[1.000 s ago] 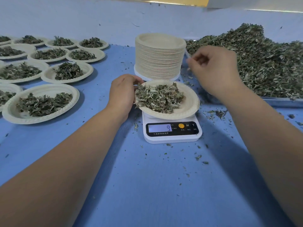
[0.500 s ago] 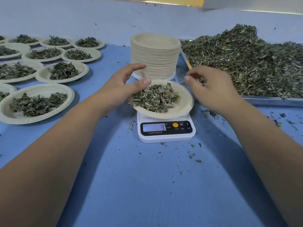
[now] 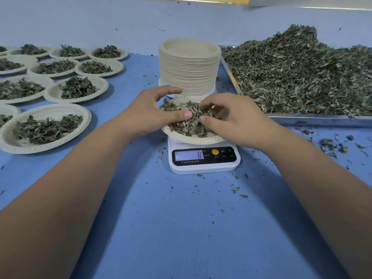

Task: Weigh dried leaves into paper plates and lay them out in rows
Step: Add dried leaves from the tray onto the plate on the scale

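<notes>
A paper plate heaped with dried leaves sits on a small white digital scale whose display shows 8. Both hands are over this plate. My left hand reaches in from the left, its thumb lying on the leaves and its index finger stretched out above the far rim. My right hand comes in from the right, its fingers curled into the pile and its thumb against the leaves. The right side of the plate is hidden under that hand.
A tall stack of empty paper plates stands just behind the scale. A metal tray heaped with loose dried leaves fills the right. Several filled plates lie in rows at the left. Leaf crumbs dot the blue tabletop.
My right hand has come from the tray edge onto the plate and dug into the leaves. My left hand has slid further over the plate. The scale reading went from 9 to 8.
</notes>
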